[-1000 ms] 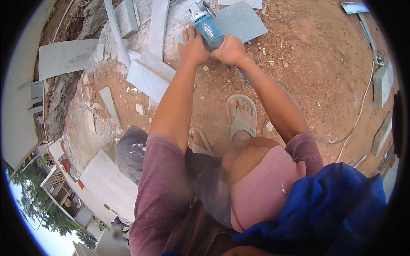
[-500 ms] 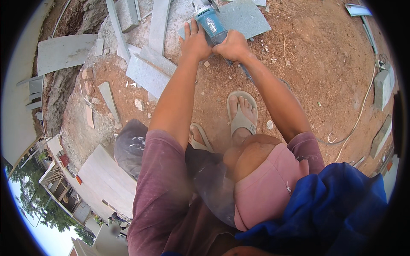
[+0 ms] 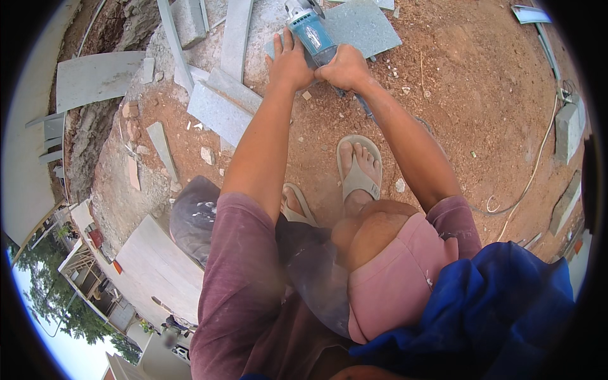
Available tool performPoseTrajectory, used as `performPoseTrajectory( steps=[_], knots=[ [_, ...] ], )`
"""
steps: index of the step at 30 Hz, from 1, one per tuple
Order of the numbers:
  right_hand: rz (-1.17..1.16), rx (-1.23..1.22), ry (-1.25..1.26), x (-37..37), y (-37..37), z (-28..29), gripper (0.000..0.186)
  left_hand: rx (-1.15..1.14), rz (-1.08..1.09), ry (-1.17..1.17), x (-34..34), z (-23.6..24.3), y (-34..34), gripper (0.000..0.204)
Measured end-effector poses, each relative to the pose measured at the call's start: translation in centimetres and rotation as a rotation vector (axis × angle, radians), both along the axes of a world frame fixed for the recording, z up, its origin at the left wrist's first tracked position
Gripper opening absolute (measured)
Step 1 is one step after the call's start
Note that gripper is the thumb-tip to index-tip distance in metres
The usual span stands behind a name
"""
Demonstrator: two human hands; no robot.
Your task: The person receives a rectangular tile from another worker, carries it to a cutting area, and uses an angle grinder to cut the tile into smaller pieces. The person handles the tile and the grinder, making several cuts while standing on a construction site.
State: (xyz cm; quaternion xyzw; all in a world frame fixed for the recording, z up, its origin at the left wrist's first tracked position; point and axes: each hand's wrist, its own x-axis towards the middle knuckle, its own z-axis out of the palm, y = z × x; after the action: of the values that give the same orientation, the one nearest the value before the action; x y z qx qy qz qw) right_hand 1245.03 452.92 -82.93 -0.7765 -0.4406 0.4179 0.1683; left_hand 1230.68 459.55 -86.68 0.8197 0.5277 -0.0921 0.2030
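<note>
At the top of the view, my right hand (image 3: 346, 68) is wrapped round the rear of a teal angle grinder (image 3: 311, 37). The grinder's metal head and disc guard point away from me, over a grey-green stone tile (image 3: 364, 28) on the ground. My left hand (image 3: 290, 68) lies with its fingers stretched out flat on the tile's left part, just left of the grinder. Its thumb side comes close to my right hand; whether they touch, I cannot tell. The grinder's body partly hides the tile, and the cutting edge of the disc is hard to make out.
Several cut stone strips and slabs (image 3: 221, 111) lie left of my hands. A cable (image 3: 506, 209) runs over the reddish dirt on the right, near more stone blocks (image 3: 568, 130). My sandalled feet (image 3: 360, 166) are below the grinder. A large pale board (image 3: 161, 266) lies at lower left.
</note>
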Motion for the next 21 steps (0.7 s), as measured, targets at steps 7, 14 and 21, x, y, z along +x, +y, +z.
performPoseTrajectory(
  steps=[7, 14, 21],
  knots=[
    [-0.001, -0.002, 0.004, 0.1, 0.0, -0.2, 0.028, 0.001, -0.002, 0.007, 0.1, 0.1, 0.0, 0.122],
    [0.006, -0.01, 0.003, 0.1, 0.1, 0.1, 0.03, -0.004, -0.003, 0.011, 0.0, 0.1, 0.0, 0.122],
    [-0.001, 0.003, -0.023, 0.3, 0.1, -0.9, 0.032, -0.013, -0.004, -0.053, 0.1, 0.5, -0.2, 0.11]
  ],
)
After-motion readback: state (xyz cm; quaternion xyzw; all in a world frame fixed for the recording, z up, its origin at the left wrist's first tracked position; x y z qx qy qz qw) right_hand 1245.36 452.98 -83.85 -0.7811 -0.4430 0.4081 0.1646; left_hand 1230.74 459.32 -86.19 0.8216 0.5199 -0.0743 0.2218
